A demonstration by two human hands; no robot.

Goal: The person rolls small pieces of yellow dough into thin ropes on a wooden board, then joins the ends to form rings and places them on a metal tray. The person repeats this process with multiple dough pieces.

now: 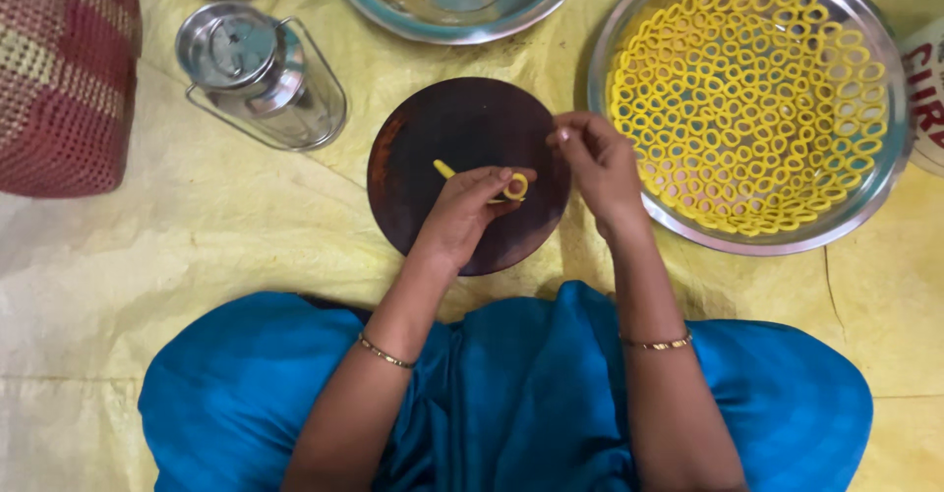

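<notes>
At frame centre, the left hand (462, 212) pinches a soft yellow dough strip (497, 187), its end curled into a ring, over a round dark wooden board (433, 133). The right hand (600, 163) hovers beside it, fingers loosely curled and holding nothing. Upper right, a shiny steel tray (885, 197) holds many yellow dough rings (747, 109).

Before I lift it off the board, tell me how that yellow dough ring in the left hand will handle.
The dough ring probably bends easily: its thin tail droops across the round board. It looks light, pinched by the left hand alone. Likely fragile, so it may lose shape if squeezed.
</notes>
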